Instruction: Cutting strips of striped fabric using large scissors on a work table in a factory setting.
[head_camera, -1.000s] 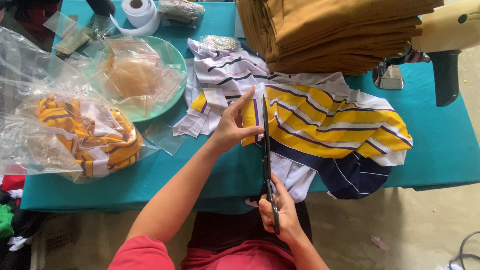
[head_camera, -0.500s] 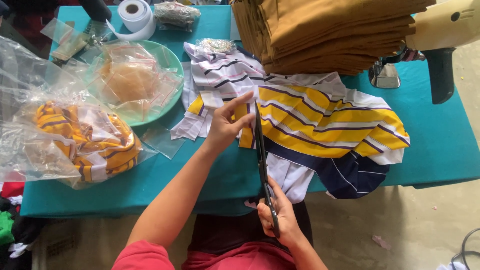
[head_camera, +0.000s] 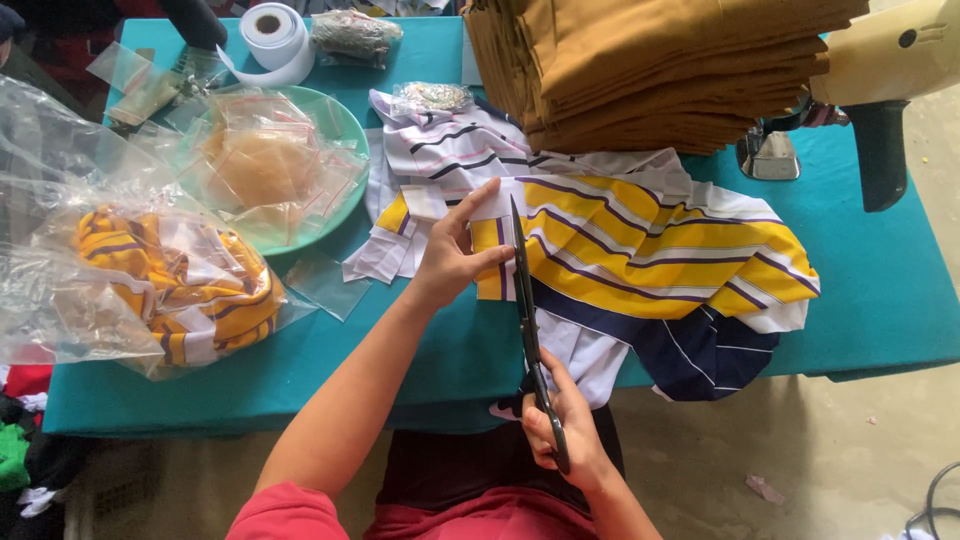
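My right hand (head_camera: 565, 430) grips the handles of long black scissors (head_camera: 527, 310) at the table's near edge, blades pointing away over a yellow, white and navy striped cloth (head_camera: 650, 260). My left hand (head_camera: 455, 250) presses on the left edge of that cloth, just left of the blades, fingers spread over a yellow patch. A pile of white and striped cut strips (head_camera: 420, 190) lies just beyond and left of my left hand.
The teal table (head_camera: 880, 300) carries a tall stack of folded mustard fabric (head_camera: 650, 70), a green plate (head_camera: 340, 130) of small plastic bags, a clear bag of yellow striped pieces (head_camera: 170, 290), a white tape roll (head_camera: 275, 35) and a cream sewing machine (head_camera: 890, 70).
The scissors have swung from leaning slightly right to nearly straight, their blades further into the striped cloth. My left hand has shifted a little along the cloth's edge.
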